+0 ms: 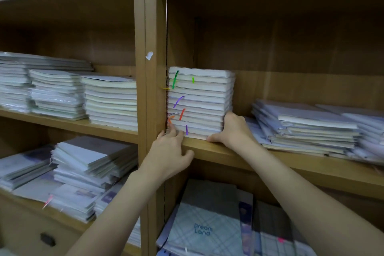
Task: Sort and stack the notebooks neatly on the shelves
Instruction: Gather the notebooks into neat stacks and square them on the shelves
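Wooden shelving unit, brown, divided by an upright panel point(152, 89); middle shelf point(270, 156) of the right-hand bay in use.

Left hand point(170, 151): fingers extended and relaxed, tips touching the bottom front corner of the stack beside the panel, thumb spread below the shelf edge; nothing is gripped.

Right hand point(232, 129): fingers laid against the stack's right side, thumb flat along the shelf's front edge. Probably pressing, not gripping, though the fingertips are hidden behind the notebooks.

Item: stack of notebooks point(200, 100), page edges outward, coloured ribbon markers hanging over them, tight against the panel. Hands bracket both lower corners, apparently to square the pile flush with panel and shelf edge.

Adjacent: loose slanted pile point(307, 127) to the right on the same shelf, seemingly unsorted; tidy stacks point(110, 102) in the left bay; "Dream Land" notebook point(203, 230) on the shelf below.
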Action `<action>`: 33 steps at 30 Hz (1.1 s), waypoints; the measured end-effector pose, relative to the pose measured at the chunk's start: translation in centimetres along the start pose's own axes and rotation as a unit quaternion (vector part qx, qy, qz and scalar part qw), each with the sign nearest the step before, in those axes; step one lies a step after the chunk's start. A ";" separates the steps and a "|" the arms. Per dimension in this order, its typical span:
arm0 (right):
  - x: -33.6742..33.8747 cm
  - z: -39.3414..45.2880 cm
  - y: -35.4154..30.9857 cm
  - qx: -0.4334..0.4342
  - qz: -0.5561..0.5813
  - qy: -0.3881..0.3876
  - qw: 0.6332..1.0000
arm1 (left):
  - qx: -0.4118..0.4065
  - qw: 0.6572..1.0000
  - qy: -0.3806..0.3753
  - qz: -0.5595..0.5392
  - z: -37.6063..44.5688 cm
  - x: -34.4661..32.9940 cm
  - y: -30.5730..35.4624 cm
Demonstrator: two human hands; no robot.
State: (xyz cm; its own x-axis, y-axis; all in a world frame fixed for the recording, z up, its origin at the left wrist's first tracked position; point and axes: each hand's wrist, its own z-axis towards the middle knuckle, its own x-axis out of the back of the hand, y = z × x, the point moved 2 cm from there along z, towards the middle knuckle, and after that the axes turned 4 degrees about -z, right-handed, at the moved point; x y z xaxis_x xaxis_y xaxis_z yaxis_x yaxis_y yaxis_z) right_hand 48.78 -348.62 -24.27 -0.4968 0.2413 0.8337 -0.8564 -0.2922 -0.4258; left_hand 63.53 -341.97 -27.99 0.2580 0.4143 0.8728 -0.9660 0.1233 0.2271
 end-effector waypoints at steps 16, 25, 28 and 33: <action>-0.9 2.2 1.1 -0.001 0.011 0.031 0.999 | -0.022 0.988 -0.152 -0.027 3.2 0.5 -0.4; -0.9 2.5 1.8 0.005 0.081 0.039 0.996 | 0.000 0.978 -0.146 -0.148 2.9 1.2 -0.1; -0.3 2.2 2.0 0.011 0.155 0.049 0.987 | 0.002 0.984 -0.075 -0.160 2.6 1.2 -0.2; -0.7 2.7 2.5 0.005 0.232 0.027 0.972 | 0.005 0.981 -0.034 -0.193 3.6 1.0 -0.3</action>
State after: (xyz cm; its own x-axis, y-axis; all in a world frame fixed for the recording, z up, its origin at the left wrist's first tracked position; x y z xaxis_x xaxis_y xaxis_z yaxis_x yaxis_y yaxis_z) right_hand 47.38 -352.03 -24.95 -0.8366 0.1302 0.5322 -0.5366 -0.3904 -0.7481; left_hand 64.02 -344.84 -25.60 0.6041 0.2773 0.7471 -0.7962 0.2504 0.5509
